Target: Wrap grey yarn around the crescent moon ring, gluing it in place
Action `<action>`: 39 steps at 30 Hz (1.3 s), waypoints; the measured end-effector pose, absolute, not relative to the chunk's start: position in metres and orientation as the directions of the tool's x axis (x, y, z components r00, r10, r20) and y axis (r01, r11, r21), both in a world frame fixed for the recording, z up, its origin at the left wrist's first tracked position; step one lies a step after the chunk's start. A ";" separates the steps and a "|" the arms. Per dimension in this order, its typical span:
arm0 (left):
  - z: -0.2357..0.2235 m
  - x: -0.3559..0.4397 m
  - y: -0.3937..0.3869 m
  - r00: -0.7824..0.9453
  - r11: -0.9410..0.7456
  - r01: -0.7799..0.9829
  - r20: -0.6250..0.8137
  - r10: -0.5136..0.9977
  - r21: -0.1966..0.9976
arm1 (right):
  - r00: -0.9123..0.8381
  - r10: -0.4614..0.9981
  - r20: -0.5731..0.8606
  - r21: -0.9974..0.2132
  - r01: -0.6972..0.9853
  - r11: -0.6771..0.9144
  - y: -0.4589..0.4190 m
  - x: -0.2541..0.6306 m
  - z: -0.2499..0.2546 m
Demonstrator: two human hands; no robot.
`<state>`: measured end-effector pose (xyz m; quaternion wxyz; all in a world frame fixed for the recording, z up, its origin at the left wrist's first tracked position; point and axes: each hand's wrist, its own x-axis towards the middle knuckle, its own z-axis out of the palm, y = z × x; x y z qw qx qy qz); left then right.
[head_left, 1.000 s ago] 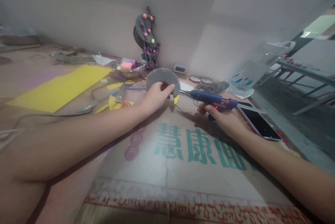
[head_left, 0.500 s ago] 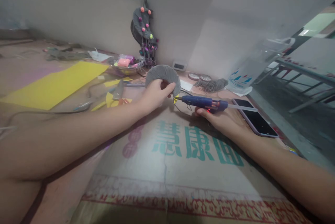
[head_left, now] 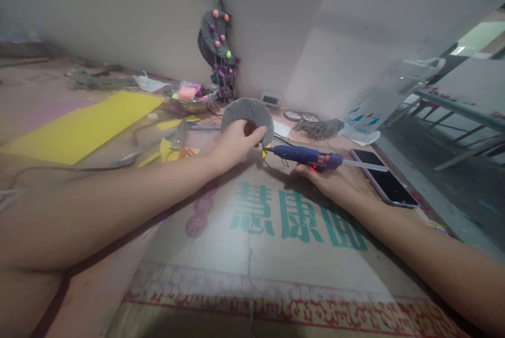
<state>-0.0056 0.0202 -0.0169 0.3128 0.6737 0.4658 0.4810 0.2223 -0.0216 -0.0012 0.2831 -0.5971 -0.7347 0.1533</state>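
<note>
My left hand (head_left: 239, 143) is closed on a grey yarn-wrapped crescent (head_left: 250, 108), holding it up over the cardboard. A small yellow piece (head_left: 265, 152) sits at the crescent's lower right tip. In my right hand (head_left: 315, 175) is a blue glue gun (head_left: 303, 156), pointing left, with a red light glowing and a clear glue stick (head_left: 365, 165) sticking out of its back. The gun's nozzle is at the yellow piece; whether it touches I cannot tell.
Flat cardboard (head_left: 252, 259) with green characters lies under my hands. Yellow sheet (head_left: 87, 127), scissors (head_left: 179, 135) and a bowl (head_left: 193, 102) are on the left. A decorated grey moon (head_left: 213, 38) leans on the wall. Grey yarn (head_left: 319, 128), a plastic bag (head_left: 366, 111) and a phone (head_left: 384, 177) are right.
The crescent and my left hand have shifted very slightly to the right. The glue gun stays almost where it was, its nozzle still at the yellow piece.
</note>
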 end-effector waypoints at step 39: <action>-0.018 -0.005 0.022 0.119 -0.361 0.269 0.341 0.933 0.893 | -0.186 0.935 0.303 -0.578 0.744 0.335 -0.017 0.229 -0.008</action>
